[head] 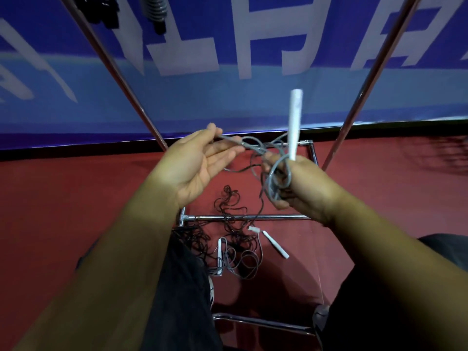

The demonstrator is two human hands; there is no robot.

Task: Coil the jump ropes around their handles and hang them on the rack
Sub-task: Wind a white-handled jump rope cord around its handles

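- Found the gray rope point(253, 145) at frame centre, strung between both hands, with several turns already looped low on the white handle point(295, 122).
- Noted the white handle standing near upright, tip toward 12 o'clock, lower end buried in the right hand point(306, 191).
- Recorded the right hand with fingers curled round the handle base and the rope turns together; fingertips mostly hidden behind the turns.
- Recorded the left hand point(195, 163) at 9 o'clock of the handle, palm up, thumb and nearly straight fingers pinching the rope's free run.
- Judged the rope light, thin and limp, prone to springing off in loose loops and tangling; judged the handle rigid, smooth and probably slick.
- Judged the soundest hold to be low on the handle, turns trapped under the fingers, with the feeding pinch kept near the handle for tension.
- Traced slack falling toward 6 o'clock into a tangled pile point(233, 239) of dark ropes, with a loose handle point(276, 245) lying beside it.
- Located the rack point(372, 77) beyond: uprights rising toward 11 and 1 o'clock, base bar point(253, 217) under the hands.
- Saw dark items point(106, 11) hanging near 11 o'clock; could not tell their kind.
- Noted a red floor point(76, 198) below and a blue banner point(228, 97) behind.
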